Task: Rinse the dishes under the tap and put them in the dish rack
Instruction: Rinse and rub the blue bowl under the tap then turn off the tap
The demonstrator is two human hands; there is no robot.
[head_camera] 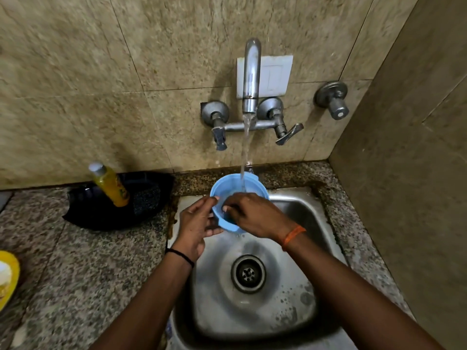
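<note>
A light blue plastic bowl [227,184] is held over the steel sink [298,208], under the water running from the wall tap [251,77]. The stream falls into the bowl. My left hand [195,224] grips the bowl's near left rim and outer wall. My right hand [255,214] reaches over the near rim, with its fingers curled inside the bowl against the inner wall. The bowl's near side is hidden behind both hands. No dish rack is in view.
A black tray [86,210] on the granite counter [83,274] at the left holds a yellow dish soap bottle [110,184] and a dark scrubber [147,200]. A yellow dish [10,276] shows at the left edge. Tiled walls close the back and right.
</note>
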